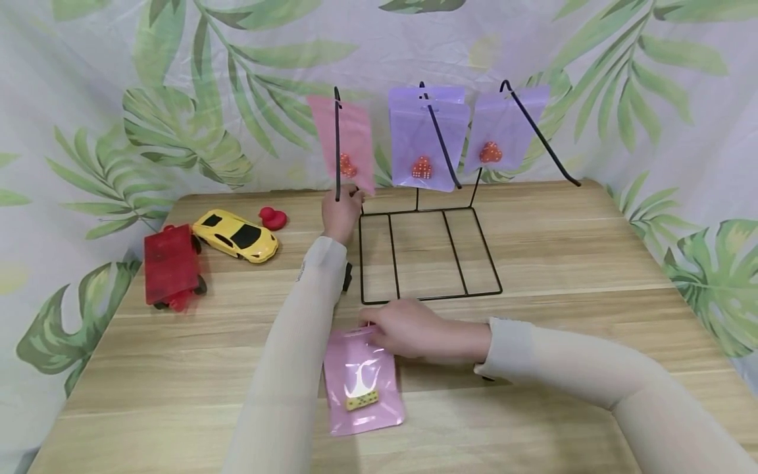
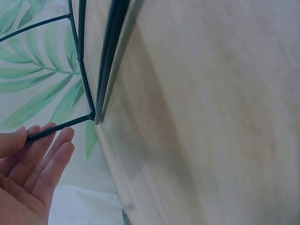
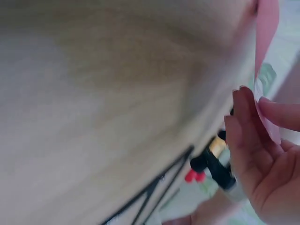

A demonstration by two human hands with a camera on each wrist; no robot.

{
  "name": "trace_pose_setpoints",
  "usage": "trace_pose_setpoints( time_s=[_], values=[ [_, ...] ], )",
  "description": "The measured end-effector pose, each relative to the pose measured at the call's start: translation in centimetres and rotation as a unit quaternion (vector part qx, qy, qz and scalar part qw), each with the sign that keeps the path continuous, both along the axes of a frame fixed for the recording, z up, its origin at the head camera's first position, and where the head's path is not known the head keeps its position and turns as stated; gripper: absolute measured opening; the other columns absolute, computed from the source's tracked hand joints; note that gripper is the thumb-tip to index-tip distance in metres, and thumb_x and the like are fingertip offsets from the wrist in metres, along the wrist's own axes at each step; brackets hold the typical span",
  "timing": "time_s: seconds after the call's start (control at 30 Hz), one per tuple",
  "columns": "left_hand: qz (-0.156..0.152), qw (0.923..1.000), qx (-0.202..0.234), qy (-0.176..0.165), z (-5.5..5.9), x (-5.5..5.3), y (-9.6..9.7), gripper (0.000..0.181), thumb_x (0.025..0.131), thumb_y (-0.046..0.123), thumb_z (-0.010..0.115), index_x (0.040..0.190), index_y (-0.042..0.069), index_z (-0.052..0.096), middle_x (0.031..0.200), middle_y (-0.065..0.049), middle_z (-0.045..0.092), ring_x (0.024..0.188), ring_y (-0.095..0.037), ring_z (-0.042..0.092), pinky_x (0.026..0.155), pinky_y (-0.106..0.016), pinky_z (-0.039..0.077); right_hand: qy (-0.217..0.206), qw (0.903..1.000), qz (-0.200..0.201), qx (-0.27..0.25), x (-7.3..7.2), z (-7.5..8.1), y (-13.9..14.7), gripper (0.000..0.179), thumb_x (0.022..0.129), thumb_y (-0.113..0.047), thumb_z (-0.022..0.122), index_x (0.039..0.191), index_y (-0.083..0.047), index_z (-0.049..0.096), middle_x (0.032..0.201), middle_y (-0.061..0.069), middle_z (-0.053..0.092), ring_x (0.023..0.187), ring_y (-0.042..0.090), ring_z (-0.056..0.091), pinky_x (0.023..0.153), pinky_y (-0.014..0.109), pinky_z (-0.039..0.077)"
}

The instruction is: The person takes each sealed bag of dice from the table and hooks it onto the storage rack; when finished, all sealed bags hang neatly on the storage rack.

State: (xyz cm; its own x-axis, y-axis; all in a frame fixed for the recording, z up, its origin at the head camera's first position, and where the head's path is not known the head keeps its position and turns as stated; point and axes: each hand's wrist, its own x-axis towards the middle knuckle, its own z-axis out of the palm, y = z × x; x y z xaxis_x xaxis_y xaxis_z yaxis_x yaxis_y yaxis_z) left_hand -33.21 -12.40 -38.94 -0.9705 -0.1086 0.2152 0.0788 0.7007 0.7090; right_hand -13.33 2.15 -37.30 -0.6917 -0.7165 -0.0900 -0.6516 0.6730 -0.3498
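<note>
My left hand [image 1: 341, 214] pinches an upright wire of the black wire rack [image 1: 432, 297] at its back left. In the left wrist view, the thumb and fingertips hold that thin black wire [image 2: 58, 127]. My right hand [image 1: 417, 332] pinches the top edge of a pink zip bag [image 1: 345, 361] in front of the rack. A yellow domino-like block [image 1: 362, 399] with dark dots lies inside it. In the right wrist view, the bag's pink edge [image 3: 266, 37] runs between thumb and fingers.
From the rack's hooks hang a pink bag [image 1: 357, 135] and purple bags [image 1: 403, 141], the rightmost purple bag [image 1: 482, 125] on its own hook, all with red dice. At left are a red toy vehicle [image 1: 168, 263], a yellow toy car [image 1: 231, 234] and a red duck [image 1: 273, 218].
</note>
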Motion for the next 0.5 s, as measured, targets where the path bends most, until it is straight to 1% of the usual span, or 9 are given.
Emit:
trace_pose_setpoints(
  time_s=[0.07,0.13,0.2,0.3,0.4,0.43,0.5],
  values=[
    [-0.001,1.0,0.001,0.0,-0.1,-0.1,-0.1,0.027,0.1,0.018,0.056,0.086,0.002,0.073,0.067,-0.006,0.057,0.054,-0.017,0.038,0.053,-0.028,0.029,0.004,0.9998,-0.002,-0.019,0.0,0.9,0.9,0.017,0.097,-0.027,0.063,0.112,-0.022,0.07,0.092,-0.006,0.074,0.074,0.008,0.065,0.071,0.029,0.053],
    [0.0,1.0,0.005,-0.004,-0.2,-0.3,-0.2,0.027,0.099,0.018,0.055,0.086,0.002,0.073,0.066,-0.005,0.055,0.055,-0.017,0.039,0.053,-0.028,0.03,0.01,0.9993,-0.001,-0.035,0.0,2.1,1.8,0.016,0.097,-0.025,0.063,0.11,-0.022,0.071,0.092,-0.006,0.075,0.072,0.007,0.065,0.07,0.028,0.053],
    [0.0,1.0,0.004,-0.007,-0.3,-0.3,-0.2,0.027,0.1,0.018,0.055,0.088,0.003,0.073,0.067,-0.005,0.056,0.055,-0.017,0.04,0.053,-0.028,0.031,0.035,0.9978,0.009,-0.056,-0.1,3.3,2.7,0.014,0.096,-0.023,0.064,0.108,-0.023,0.073,0.094,-0.008,0.076,0.074,0.006,0.067,0.071,0.027,0.054],
    [0.002,1.0,0.001,-0.008,-0.3,-0.4,-0.2,0.027,0.1,0.022,0.058,0.092,0.003,0.075,0.073,-0.009,0.063,0.057,-0.018,0.043,0.055,-0.029,0.033,0.076,0.9927,0.028,-0.089,-0.1,5.3,3.9,0.014,0.097,-0.022,0.064,0.107,-0.023,0.074,0.097,-0.01,0.076,0.08,0.004,0.069,0.073,0.026,0.055],
    [0.001,1.0,-0.001,-0.004,-0.3,-0.5,-0.1,0.029,0.1,0.024,0.06,0.091,0.001,0.075,0.073,-0.011,0.065,0.055,-0.018,0.042,0.054,-0.029,0.032,0.119,0.9823,0.04,-0.139,-0.1,7.2,5.2,0.014,0.096,-0.019,0.065,0.107,-0.021,0.074,0.101,-0.01,0.076,0.084,0.004,0.07,0.073,0.027,0.056],
    [0.0,1.0,0.001,-0.003,-0.4,-0.5,-0.1,0.029,0.1,0.024,0.06,0.091,0.001,0.075,0.073,-0.011,0.065,0.054,-0.018,0.042,0.054,-0.029,0.032,0.133,0.9781,0.038,-0.155,0.0,7.8,5.7,0.015,0.096,-0.018,0.065,0.107,-0.021,0.074,0.102,-0.008,0.076,0.084,0.005,0.07,0.07,0.027,0.055],
    [-0.002,1.0,0.003,-0.006,-0.5,-0.6,-0.1,0.029,0.1,0.024,0.06,0.092,0.001,0.076,0.072,-0.009,0.064,0.052,-0.017,0.041,0.053,-0.029,0.032,0.156,0.9674,0.037,-0.196,0.0,8.8,6.7,0.017,0.094,-0.013,0.067,0.108,-0.017,0.075,0.103,-0.005,0.076,0.085,0.007,0.071,0.07,0.028,0.056]
  ],
)
